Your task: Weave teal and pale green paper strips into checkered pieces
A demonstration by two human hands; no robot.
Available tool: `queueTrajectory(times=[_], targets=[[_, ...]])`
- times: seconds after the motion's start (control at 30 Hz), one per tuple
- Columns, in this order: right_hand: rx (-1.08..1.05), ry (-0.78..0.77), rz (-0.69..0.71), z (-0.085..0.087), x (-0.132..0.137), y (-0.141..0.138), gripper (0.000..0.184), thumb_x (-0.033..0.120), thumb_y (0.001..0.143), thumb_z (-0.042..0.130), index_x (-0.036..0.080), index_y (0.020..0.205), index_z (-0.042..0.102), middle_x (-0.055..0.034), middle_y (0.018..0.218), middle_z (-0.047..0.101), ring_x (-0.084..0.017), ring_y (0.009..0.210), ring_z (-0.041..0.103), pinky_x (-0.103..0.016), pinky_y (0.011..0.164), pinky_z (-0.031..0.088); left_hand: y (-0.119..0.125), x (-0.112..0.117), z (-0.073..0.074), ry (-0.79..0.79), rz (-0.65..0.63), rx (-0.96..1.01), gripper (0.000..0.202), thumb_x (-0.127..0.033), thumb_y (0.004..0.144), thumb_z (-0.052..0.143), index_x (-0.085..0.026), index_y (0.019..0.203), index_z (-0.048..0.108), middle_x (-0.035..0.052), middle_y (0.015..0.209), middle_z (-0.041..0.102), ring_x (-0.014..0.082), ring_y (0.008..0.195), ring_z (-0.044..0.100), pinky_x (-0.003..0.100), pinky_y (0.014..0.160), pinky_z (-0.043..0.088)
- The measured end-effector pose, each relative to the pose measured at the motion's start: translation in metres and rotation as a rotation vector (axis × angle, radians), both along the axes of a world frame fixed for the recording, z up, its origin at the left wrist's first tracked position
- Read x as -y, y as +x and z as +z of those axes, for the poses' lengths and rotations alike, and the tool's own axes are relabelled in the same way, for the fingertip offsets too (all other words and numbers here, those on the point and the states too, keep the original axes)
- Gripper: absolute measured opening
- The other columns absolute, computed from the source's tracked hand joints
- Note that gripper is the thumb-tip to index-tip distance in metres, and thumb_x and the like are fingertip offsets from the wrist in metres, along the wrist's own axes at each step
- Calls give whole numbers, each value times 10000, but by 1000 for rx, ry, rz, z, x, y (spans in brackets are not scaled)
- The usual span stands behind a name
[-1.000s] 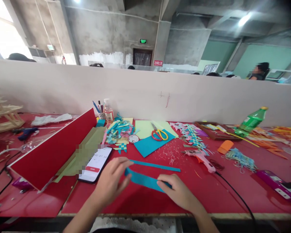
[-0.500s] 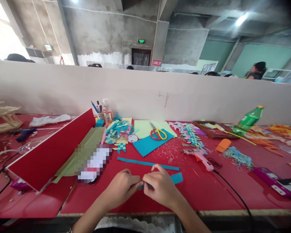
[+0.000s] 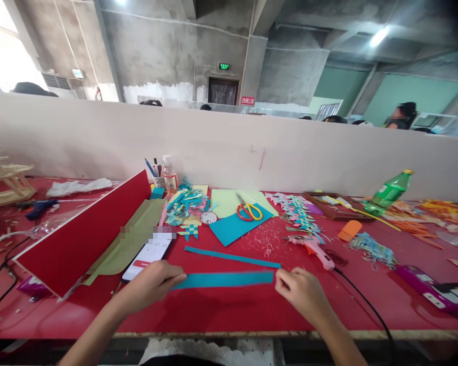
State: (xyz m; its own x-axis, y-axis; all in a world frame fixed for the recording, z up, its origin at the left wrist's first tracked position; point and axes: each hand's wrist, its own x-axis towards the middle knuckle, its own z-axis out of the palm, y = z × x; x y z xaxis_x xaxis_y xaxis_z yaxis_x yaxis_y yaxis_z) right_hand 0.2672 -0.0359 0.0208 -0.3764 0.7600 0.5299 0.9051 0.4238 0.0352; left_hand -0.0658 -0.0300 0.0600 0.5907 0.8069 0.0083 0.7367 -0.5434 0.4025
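A wide teal paper strip point(image 3: 229, 279) lies stretched flat on the red table point(image 3: 229, 315) between my hands. My left hand point(image 3: 150, 284) pinches its left end, fingers closed. My right hand point(image 3: 301, 292) pinches its right end, fingers curled. A thinner teal strip point(image 3: 232, 256) lies just behind it, apart from both hands. A phone point(image 3: 147, 254) with a lit timer screen sits just beyond my left hand.
Behind the strips lie a teal sheet point(image 3: 232, 226), red-and-yellow scissors point(image 3: 248, 209) and piles of woven paper bits point(image 3: 185, 203). A pink glue gun point(image 3: 315, 248) with its cord runs right of my right hand. A red board point(image 3: 87, 234) leans at left; a green bottle point(image 3: 389, 192) stands at right.
My hands were together at the middle of the strip half a second ago; they have slid apart to its ends, and the strip now lies straight and flat.
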Motion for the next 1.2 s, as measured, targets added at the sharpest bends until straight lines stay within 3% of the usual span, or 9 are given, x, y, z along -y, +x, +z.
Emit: queueTrajectory(times=[0.13,0.27,0.4,0.57,0.73,0.8,0.9,1.07,1.2], targets=[[-233,0,-16,16,6,-7,180,160,763,383,182,642,514,-21,556,530,-140,572,471,-263,623,329,2,5,7,-20,-65,-28,403,-353,839,265,-136,557,455,-42,482,347,62,453,240,200,470,195],[-276,-247,276,40,15,-60,232,278,766,454,207,982,494,-62,910,572,-174,855,499,-272,716,360,31,10,16,-8,-144,23,375,-323,844,270,-149,592,486,-35,467,433,66,437,297,198,486,224],[-144,-459,403,50,13,-96,167,273,808,414,209,703,527,21,611,551,-112,592,485,-211,571,324,43,12,24,31,-120,40,315,-281,842,288,-165,651,511,-30,471,489,81,460,379,193,490,243],[-296,-644,434,48,1,-70,291,311,822,380,179,584,482,46,528,464,-76,501,402,-191,482,250,7,6,24,-10,-35,78,334,-299,830,317,-162,575,482,-33,451,477,81,480,419,175,518,282],[-788,-880,313,28,-12,-36,308,434,750,445,162,612,488,34,562,435,-78,526,395,-192,476,286,-22,0,14,-176,285,420,297,-361,808,334,-158,674,504,-51,439,429,67,410,383,165,443,296],[-1059,-977,282,16,-14,-41,323,484,716,466,167,659,490,34,564,437,-73,503,402,-189,452,294,-11,-5,9,-234,301,592,257,-384,785,382,-171,840,515,-34,560,487,74,465,411,173,462,329],[-1232,-1127,383,0,-14,-65,356,484,746,429,163,593,442,49,453,406,-50,396,352,-185,398,242,23,-17,0,-348,98,842,376,-397,721,490,-201,1041,461,36,917,533,99,641,473,212,600,388],[-1353,-1323,555,-9,-12,-96,373,447,796,360,168,551,401,79,325,336,-41,287,273,-205,395,251,68,-48,-10,-441,142,1137,315,-397,714,498,-147,904,521,18,720,527,100,612,470,215,580,389],[-1259,-1271,466,4,-28,-90,330,453,777,384,165,627,446,39,472,457,-69,394,391,-215,442,290,79,-69,-13,-406,214,1140,287,-408,711,491,-128,769,517,-12,615,489,75,521,447,187,489,369]])
